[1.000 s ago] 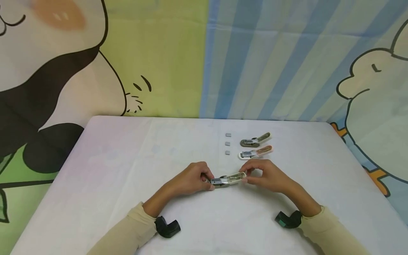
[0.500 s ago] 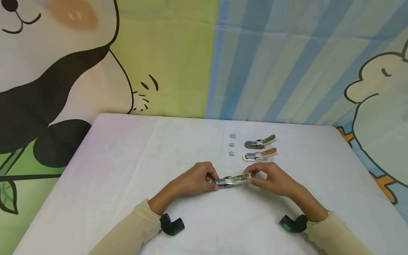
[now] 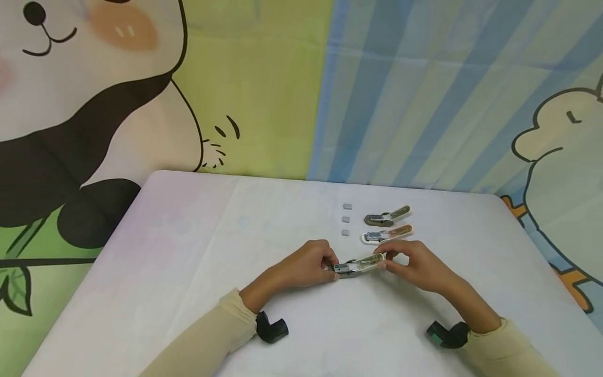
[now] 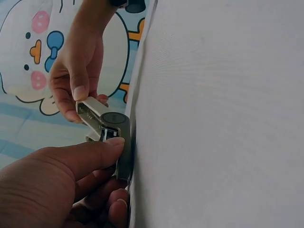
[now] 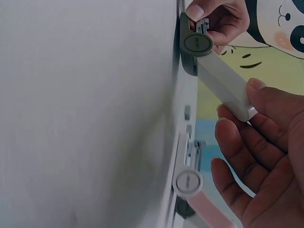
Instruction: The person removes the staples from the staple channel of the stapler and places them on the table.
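An opened stapler [image 3: 347, 268] with a grey base and a pale top cover lies between my two hands over the white table. With thumb and fingers, my left hand [image 3: 306, 266] pinches the front end of its base; in the left wrist view the thumb [image 4: 102, 154] presses beside the metal magazine. My right hand [image 3: 419, 263] grips the tip of the raised pale cover [image 5: 225, 85] between thumb and fingers. Beyond the stapler are a pink-and-white opened stapler [image 3: 377, 236] and a grey opened stapler [image 3: 379, 219], both on the table.
Three small grey staple blocks [image 3: 346, 220] stand in a column left of the other staplers. Black wrist cameras [image 3: 272, 328] sit at both cuffs. A printed cloth [image 3: 264, 104] hangs behind the table's [image 3: 198, 220] far edge.
The head view has shifted, so the whole scene sits somewhat differently. Both hands have slid the stapler slightly to the right relative to the staple blocks. Both grips look the same.
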The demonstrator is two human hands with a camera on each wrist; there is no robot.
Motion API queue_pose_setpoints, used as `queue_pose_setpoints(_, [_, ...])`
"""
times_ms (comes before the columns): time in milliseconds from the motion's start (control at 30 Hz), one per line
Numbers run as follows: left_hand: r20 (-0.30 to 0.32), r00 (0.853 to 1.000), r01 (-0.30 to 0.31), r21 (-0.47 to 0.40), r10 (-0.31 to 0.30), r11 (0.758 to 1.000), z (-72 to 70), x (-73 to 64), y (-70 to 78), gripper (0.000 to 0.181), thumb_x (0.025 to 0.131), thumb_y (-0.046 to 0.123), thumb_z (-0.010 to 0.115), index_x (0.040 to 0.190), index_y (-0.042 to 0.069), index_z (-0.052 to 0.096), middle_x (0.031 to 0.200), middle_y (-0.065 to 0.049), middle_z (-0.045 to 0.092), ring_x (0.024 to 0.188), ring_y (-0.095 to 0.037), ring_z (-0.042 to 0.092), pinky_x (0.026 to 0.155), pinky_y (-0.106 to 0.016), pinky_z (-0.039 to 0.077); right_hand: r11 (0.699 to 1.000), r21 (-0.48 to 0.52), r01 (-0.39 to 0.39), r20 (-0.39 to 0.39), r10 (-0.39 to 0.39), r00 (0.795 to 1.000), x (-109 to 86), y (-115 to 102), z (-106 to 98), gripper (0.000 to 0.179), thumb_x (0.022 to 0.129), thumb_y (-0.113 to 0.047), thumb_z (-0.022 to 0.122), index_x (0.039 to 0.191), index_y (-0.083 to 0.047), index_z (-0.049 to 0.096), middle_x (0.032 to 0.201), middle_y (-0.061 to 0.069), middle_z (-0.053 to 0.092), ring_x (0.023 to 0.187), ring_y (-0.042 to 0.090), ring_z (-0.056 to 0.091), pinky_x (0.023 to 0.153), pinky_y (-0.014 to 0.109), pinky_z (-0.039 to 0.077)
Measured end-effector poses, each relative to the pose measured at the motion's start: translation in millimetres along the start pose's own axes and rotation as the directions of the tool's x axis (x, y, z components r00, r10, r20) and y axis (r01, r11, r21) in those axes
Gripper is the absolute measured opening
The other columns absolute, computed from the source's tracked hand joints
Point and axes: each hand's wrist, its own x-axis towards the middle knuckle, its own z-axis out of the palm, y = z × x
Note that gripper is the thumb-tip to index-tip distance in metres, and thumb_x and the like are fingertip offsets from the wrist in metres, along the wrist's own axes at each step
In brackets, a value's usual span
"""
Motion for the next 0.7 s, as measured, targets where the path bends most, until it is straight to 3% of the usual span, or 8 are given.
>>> queue_pose_setpoints(333, [-0.02,0.999,-0.049,0.047,0.05,0.998,19.6,39.0,6.2,0.017,0.084,0.013,0.076,0.098,0.005,0.072,0.085,0.005,0.056,0.075,-0.005,0.05,0.066,-0.016,0.043,0.985,-0.122,-0.12,0.021,0.124,0.992,-13.1,9,-33,0.028,0.083,-0.005,0.076,0.11,-0.011,0.069,0.093,-0.009,0.065,0.081,0.007,0.057,0.054,0.024,0.042])
queue_pose_setpoints(533, [-0.008,0.997,-0.077,0.082,0.078,0.994,23.0,54.2,12.5,0.018,0.085,0.013,0.076,0.1,0.005,0.073,0.088,0.004,0.059,0.075,-0.004,0.051,0.066,-0.014,0.043,0.972,-0.14,-0.19,0.012,0.193,0.981,-23.8,19,-39,0.027,0.085,-0.007,0.075,0.111,-0.01,0.068,0.099,-0.004,0.067,0.084,0.007,0.058,0.06,0.027,0.047])
queue_pose_setpoints(700, [0.006,0.998,-0.066,0.115,0.065,0.991,21.1,66.1,17.5,0.018,0.086,0.014,0.075,0.102,0.005,0.072,0.089,0.003,0.059,0.074,-0.004,0.051,0.065,-0.015,0.043,0.964,-0.167,-0.208,-0.027,0.207,0.978,-29.1,28,-41,0.027,0.086,-0.009,0.074,0.112,-0.011,0.068,0.101,-0.001,0.067,0.084,0.008,0.059,0.062,0.029,0.048])
